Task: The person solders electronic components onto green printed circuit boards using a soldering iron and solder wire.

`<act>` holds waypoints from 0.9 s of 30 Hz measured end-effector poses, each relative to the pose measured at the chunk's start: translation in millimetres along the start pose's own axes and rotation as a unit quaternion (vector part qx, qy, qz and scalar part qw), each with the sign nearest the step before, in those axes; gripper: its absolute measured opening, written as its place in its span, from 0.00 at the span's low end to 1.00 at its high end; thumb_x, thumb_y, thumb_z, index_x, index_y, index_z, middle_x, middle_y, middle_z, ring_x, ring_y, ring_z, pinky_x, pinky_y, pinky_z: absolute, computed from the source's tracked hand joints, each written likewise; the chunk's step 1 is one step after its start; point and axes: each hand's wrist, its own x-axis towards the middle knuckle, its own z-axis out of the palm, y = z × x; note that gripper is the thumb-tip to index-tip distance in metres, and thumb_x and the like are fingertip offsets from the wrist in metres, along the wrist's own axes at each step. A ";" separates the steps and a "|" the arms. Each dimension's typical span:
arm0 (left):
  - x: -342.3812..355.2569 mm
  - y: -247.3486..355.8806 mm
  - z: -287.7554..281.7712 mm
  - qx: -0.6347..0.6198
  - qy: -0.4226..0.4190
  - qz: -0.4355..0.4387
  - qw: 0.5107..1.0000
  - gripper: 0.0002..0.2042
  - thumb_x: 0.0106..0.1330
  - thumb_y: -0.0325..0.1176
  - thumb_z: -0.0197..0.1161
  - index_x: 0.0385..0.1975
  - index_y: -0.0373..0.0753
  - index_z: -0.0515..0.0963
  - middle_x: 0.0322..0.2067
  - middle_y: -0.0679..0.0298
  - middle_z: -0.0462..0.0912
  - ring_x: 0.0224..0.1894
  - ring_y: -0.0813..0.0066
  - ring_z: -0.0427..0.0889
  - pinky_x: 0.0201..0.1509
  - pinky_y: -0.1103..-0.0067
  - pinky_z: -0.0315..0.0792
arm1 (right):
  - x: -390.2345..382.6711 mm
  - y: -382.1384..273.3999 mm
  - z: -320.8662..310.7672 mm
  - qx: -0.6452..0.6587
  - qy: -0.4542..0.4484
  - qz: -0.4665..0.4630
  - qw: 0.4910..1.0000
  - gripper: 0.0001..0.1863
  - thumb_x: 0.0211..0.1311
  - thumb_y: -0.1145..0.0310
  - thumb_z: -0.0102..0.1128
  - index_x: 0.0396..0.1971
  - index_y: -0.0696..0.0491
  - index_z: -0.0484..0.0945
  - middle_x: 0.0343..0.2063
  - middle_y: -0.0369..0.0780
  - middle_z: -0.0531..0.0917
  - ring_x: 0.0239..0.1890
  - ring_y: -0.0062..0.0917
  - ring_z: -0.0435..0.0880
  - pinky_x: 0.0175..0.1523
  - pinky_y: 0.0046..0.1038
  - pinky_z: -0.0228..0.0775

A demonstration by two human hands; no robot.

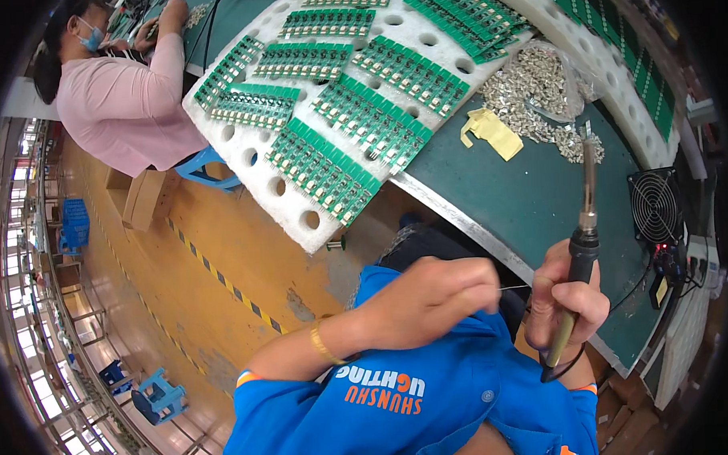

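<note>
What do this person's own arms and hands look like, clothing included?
The left hand and right hand are both ungloved. A yellow-gold band circles the left wrist. The left sleeve is short and blue with orange trim at its edge; the right sleeve, partly visible, is blue with orange trim too.

Black-handled soldering iron (584,256) — tip forward; thin wire (514,287) — just beside

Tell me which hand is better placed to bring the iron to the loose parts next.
Probably the right hand: it already grips the iron, whose tip points toward the parts. The left hand holds thin wire.
</note>
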 end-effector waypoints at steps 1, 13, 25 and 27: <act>-15.0 1.5 -7.6 0.015 0.039 0.022 0.999 0.09 0.73 0.34 0.54 0.34 0.36 0.77 0.24 0.66 0.76 0.24 0.78 0.74 0.28 0.78 0.68 | 3.0 0.8 6.8 0.011 0.027 -0.006 1.000 0.09 0.60 0.75 0.65 0.33 0.50 0.72 0.26 0.43 0.77 0.25 0.28 0.77 0.27 0.27 0.68; -97.0 -21.6 -105.5 0.386 0.524 -0.066 0.756 0.06 0.67 0.29 0.63 0.34 0.32 0.81 0.25 0.68 0.78 0.25 0.86 0.69 0.28 0.86 0.64 | 33.5 42.6 80.9 -0.017 -0.053 -0.160 0.986 0.18 0.42 0.77 0.64 0.37 0.52 0.74 0.27 0.42 0.82 0.23 0.35 0.79 0.27 0.33 0.67; -67.2 -27.9 -172.0 0.417 0.478 -0.057 0.771 0.08 0.67 0.29 0.60 0.41 0.34 0.82 0.34 0.58 0.83 0.30 0.74 0.80 0.35 0.79 0.71 | 42.2 59.5 139.6 -0.141 -0.116 -0.247 0.952 0.19 0.52 0.69 0.63 0.43 0.41 0.69 0.40 0.38 0.81 0.33 0.27 0.76 0.33 0.30 0.64; -63.2 -27.3 -172.4 0.456 0.457 -0.042 0.763 0.08 0.67 0.28 0.59 0.41 0.34 0.82 0.35 0.57 0.83 0.29 0.70 0.80 0.36 0.77 0.72 | 43.1 61.4 142.4 -0.147 -0.127 -0.270 0.943 0.18 0.52 0.68 0.63 0.43 0.41 0.69 0.41 0.39 0.81 0.32 0.26 0.75 0.32 0.29 0.63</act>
